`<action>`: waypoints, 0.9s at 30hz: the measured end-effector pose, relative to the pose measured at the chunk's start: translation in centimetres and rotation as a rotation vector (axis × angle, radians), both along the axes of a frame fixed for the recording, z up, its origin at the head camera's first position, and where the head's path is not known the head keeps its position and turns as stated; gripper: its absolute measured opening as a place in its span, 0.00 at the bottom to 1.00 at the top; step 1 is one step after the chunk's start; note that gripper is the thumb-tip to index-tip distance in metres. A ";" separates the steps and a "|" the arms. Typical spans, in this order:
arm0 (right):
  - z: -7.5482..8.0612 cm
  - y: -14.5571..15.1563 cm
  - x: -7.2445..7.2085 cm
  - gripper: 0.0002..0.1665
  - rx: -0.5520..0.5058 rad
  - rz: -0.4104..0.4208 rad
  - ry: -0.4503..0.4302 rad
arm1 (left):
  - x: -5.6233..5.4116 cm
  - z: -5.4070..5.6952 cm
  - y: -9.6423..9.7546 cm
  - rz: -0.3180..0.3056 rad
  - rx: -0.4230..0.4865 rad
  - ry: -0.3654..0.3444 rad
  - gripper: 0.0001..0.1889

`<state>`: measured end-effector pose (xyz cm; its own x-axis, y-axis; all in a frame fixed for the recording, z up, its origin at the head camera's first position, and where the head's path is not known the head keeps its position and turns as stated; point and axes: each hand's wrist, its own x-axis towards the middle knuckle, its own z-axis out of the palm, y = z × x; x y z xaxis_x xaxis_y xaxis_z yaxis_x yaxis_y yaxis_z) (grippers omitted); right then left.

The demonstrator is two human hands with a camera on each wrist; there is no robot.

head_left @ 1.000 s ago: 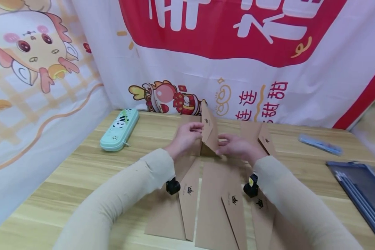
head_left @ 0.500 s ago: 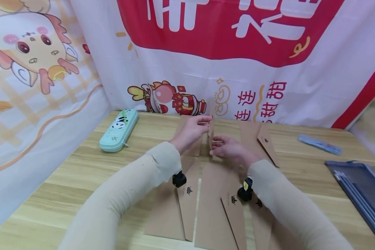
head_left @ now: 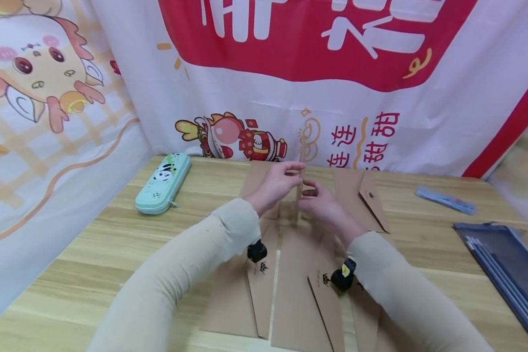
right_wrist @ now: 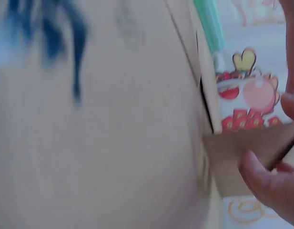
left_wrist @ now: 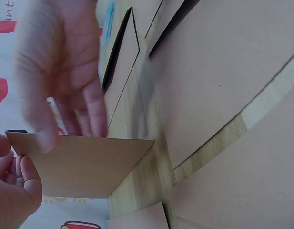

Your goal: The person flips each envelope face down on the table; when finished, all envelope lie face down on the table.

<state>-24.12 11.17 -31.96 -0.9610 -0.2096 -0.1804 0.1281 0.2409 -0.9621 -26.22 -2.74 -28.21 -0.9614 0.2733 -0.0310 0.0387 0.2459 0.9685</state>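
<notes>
A brown kraft-paper envelope [left_wrist: 89, 167] stands upright, nearly edge-on in the head view. My left hand [head_left: 278, 183] pinches its far upper part between thumb and fingers. At the same envelope, my right hand [head_left: 323, 205] has its thumb on one side of the edge and its fingers on the other. In the left wrist view that hand is blurred. More brown envelopes lie flat below and around both hands, among them one at front centre [head_left: 297, 298], one at front left [head_left: 229, 305] and one at back right [head_left: 349, 190]. Crowns are printed on several flaps.
On the wooden table [head_left: 114, 274], a mint pencil case [head_left: 164, 186] with a panda lies at back left. A slim light-blue case [head_left: 444, 199] and a dark mesh pouch [head_left: 506, 264] holding pencils are on the right. A printed white-and-red curtain [head_left: 229, 88] hangs behind.
The envelope has turned from showing its flap to nearly edge-on and shifted slightly right. My right hand has moved up from its lower corner, closer to my left hand.
</notes>
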 end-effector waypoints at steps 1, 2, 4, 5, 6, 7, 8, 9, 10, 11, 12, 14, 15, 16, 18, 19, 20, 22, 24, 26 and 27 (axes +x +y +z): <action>0.2 -0.3 0.1 0.47 0.002 -0.035 0.026 | 0.0 0.0 0.0 0.003 0.002 0.001 0.22; 0.4 -0.6 0.2 0.46 0.013 -0.069 0.051 | 0.0 0.1 0.0 0.004 0.006 0.008 0.21; 0.7 -1.1 0.4 0.44 0.016 -0.122 0.088 | -0.1 0.0 -0.1 0.006 0.007 0.022 0.21; 0.8 -1.3 0.5 0.42 0.017 -0.144 0.106 | -0.1 0.0 -0.2 0.008 0.006 0.027 0.21; 0.8 -1.6 0.5 0.39 0.013 -0.162 0.127 | -0.1 -0.1 -0.2 0.009 0.003 0.032 0.21; 0.8 -1.8 0.5 0.36 0.007 -0.178 0.143 | -0.1 -0.1 -0.3 0.008 0.005 0.035 0.21; 0.8 -1.9 0.6 0.34 0.008 -0.192 0.159 | -0.1 -0.2 -0.4 0.009 0.007 0.035 0.21; 0.7 -2.1 0.6 0.31 0.008 -0.203 0.173 | 0.0 -0.2 -0.4 0.009 0.012 0.028 0.21; 0.7 -2.1 0.7 0.28 0.015 -0.210 0.183 | 0.0 -0.2 -0.5 0.010 0.013 0.021 0.21; 0.5 -2.2 0.7 0.26 0.022 -0.216 0.198 | 0.1 -0.2 -0.6 0.010 0.017 0.008 0.21; 0.4 -2.2 0.7 0.24 0.033 -0.218 0.211 | 0.1 -0.3 -0.7 0.010 0.027 0.000 0.21; 0.2 -2.2 0.8 0.21 0.061 -0.222 0.242 | 0.1 -0.4 -0.8 0.011 0.044 -0.008 0.21; 0.0 -2.3 0.8 0.21 0.077 -0.223 0.267 | 0.2 -0.4 -0.8 0.013 0.052 -0.013 0.21; -0.1 -2.3 0.9 0.20 0.089 -0.227 0.292 | 0.2 -0.4 -0.9 0.016 0.056 -0.015 0.21; -0.2 -2.4 1.0 0.18 0.106 -0.240 0.336 | 0.1 -0.5 -0.9 0.020 0.078 -0.014 0.21; -0.2 -2.5 1.0 0.17 0.118 -0.250 0.357 | 0.2 -0.5 -1.0 0.021 0.086 -0.017 0.21; -0.2 -2.6 1.1 0.16 0.132 -0.259 0.373 | 0.2 -0.5 -1.0 0.022 0.097 -0.022 0.21; -0.2 -2.7 1.3 0.15 0.157 -0.277 0.398 | 0.3 -0.4 -0.9 0.019 0.120 -0.026 0.22; 0.0 -2.8 1.4 0.13 0.198 -0.302 0.422 | 0.4 -0.3 -0.8 0.017 0.129 -0.033 0.21; 0.1 -2.8 1.5 0.12 0.237 -0.332 0.449 | 0.6 -0.2 -0.6 0.011 0.145 -0.033 0.21; 0.1 -2.7 1.6 0.11 0.257 -0.348 0.465 | 0.6 -0.1 -0.5 0.008 0.154 -0.031 0.21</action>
